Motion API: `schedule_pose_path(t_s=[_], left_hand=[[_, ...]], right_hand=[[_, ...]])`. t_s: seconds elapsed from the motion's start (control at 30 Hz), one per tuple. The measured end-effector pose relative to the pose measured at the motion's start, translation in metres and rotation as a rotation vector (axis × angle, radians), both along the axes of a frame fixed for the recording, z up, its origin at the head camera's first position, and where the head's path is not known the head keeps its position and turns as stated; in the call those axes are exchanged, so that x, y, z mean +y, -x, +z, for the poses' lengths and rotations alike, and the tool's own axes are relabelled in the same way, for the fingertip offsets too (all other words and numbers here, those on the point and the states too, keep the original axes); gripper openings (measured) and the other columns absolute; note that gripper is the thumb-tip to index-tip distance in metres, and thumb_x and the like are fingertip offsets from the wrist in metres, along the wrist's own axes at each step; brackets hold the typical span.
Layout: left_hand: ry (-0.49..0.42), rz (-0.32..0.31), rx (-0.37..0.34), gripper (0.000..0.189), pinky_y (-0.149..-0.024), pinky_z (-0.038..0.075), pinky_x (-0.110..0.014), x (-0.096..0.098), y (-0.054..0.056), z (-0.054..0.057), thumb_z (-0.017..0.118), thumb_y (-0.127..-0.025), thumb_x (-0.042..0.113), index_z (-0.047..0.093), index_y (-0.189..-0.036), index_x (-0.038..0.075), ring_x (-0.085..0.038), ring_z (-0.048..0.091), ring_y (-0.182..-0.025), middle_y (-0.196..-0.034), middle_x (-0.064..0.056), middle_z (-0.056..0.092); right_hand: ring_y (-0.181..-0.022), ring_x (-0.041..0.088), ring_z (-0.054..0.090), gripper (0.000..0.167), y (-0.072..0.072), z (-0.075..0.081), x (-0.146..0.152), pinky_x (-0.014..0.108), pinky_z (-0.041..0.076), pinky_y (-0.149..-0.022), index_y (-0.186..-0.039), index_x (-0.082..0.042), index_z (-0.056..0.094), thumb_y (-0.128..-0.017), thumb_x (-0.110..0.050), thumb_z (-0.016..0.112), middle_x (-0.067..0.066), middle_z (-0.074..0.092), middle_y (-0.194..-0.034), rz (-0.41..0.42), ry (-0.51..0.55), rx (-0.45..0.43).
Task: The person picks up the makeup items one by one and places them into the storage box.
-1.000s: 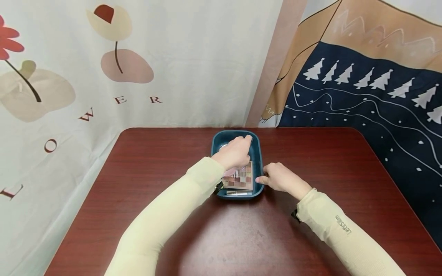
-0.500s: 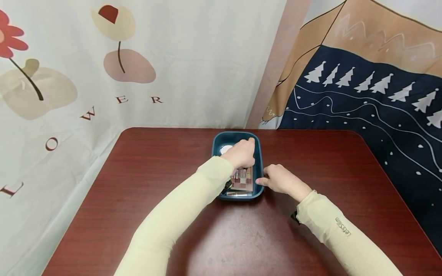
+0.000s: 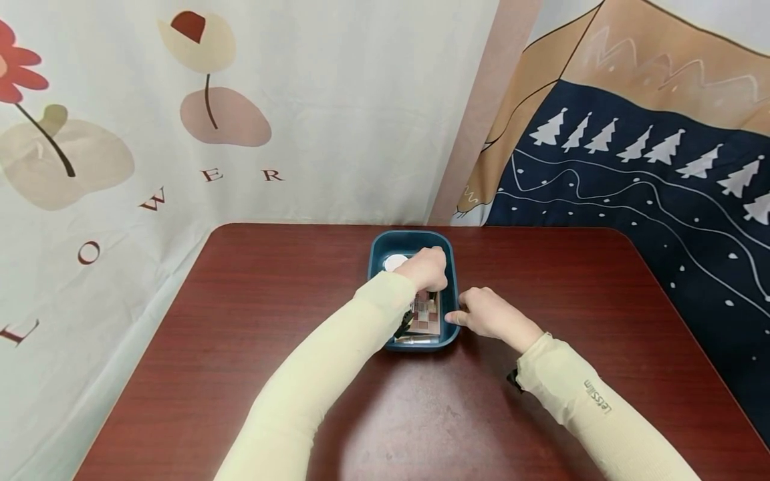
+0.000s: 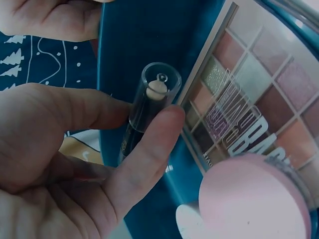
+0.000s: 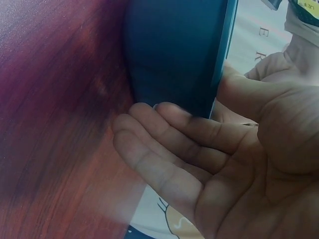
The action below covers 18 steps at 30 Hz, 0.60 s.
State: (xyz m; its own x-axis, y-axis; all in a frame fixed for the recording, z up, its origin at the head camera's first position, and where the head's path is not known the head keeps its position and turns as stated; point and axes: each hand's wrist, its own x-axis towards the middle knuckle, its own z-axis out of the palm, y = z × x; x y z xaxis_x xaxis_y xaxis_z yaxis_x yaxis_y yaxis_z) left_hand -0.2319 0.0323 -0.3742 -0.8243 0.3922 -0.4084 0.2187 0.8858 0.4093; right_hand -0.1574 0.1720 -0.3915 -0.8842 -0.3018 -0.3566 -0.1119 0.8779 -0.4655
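Observation:
Inside the blue plastic bin point(image 3: 411, 235), my left hand point(image 3: 426, 268) pinches a slim dark cosmetic pen point(image 4: 155, 92) between thumb and finger. Its clear cap points up, showing a pale tip within. Right beside it lies an eyeshadow palette point(image 4: 249, 74), partly covered by a rounded pink item point(image 4: 249, 199) whose kind I cannot tell. My right hand point(image 3: 493, 314) grips the bin's right side, thumb over the rim and fingers against the outer wall point(image 5: 174, 55). From the head view the left hand hides the pen.
A white round item point(image 3: 395, 262) lies towards the bin's back. Along its front end lies a slender clear tube point(image 3: 417, 339). The bin stands at the back of a reddish-brown table point(image 3: 289, 287), before a printed curtain point(image 3: 349, 120).
My left hand has shifted right and slightly nearer within the bin, uncovering the white round item. The right hand has stayed on the bin's side.

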Motion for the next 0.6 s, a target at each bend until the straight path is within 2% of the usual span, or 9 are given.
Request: schedule_pose_path(t_s=[0.17, 0.27, 0.43, 0.6], left_hand=[[0.049, 0.011, -0.098, 0.042, -0.055, 0.058, -0.026, 0.008, 0.009, -0.008, 0.057, -0.104, 0.009, 0.049, -0.145, -0.001, -0.019, 0.071, -0.062, -0.137, -0.017, 0.055], [0.07, 0.018, -0.139, 0.037, -0.053, 0.059, -0.027, 0.012, 0.012, -0.013, 0.056, -0.105, 0.009, 0.053, -0.14, -0.002, -0.021, 0.072, -0.058, -0.127, -0.019, 0.061], [0.087, 0.021, -0.166, 0.021, -0.053, 0.06, -0.029, 0.016, 0.012, -0.016, 0.055, -0.105, 0.009, 0.065, -0.119, -0.003, -0.023, 0.073, -0.059, -0.105, -0.018, 0.065], [0.089, 0.026, -0.166, 0.02, -0.053, 0.06, -0.029, 0.018, 0.012, -0.016, 0.056, -0.104, 0.008, 0.065, -0.118, -0.004, -0.024, 0.075, -0.061, -0.113, -0.02, 0.063]], right_hand=[[-0.066, 0.017, 0.053, 0.024, 0.0, 0.0, 0.001, 0.03, 0.046, -0.061, -0.099, 0.0, 0.074, -0.099, -0.024, 0.071, 0.004, 0.061, -0.069, 0.005, -0.001, 0.013], [-0.065, 0.017, 0.052, 0.023, 0.0, 0.0, 0.001, 0.029, 0.045, -0.06, -0.094, -0.002, 0.073, -0.099, -0.024, 0.071, 0.003, 0.059, -0.068, 0.011, -0.005, 0.027], [-0.064, 0.016, 0.052, 0.023, -0.001, 0.0, 0.001, 0.029, 0.044, -0.06, -0.092, -0.002, 0.073, -0.099, -0.024, 0.071, 0.003, 0.059, -0.068, 0.021, -0.005, 0.04], [-0.064, 0.017, 0.053, 0.023, 0.0, 0.001, 0.001, 0.029, 0.046, -0.06, -0.094, -0.001, 0.073, -0.099, -0.023, 0.071, 0.004, 0.06, -0.069, 0.025, -0.003, 0.04]])
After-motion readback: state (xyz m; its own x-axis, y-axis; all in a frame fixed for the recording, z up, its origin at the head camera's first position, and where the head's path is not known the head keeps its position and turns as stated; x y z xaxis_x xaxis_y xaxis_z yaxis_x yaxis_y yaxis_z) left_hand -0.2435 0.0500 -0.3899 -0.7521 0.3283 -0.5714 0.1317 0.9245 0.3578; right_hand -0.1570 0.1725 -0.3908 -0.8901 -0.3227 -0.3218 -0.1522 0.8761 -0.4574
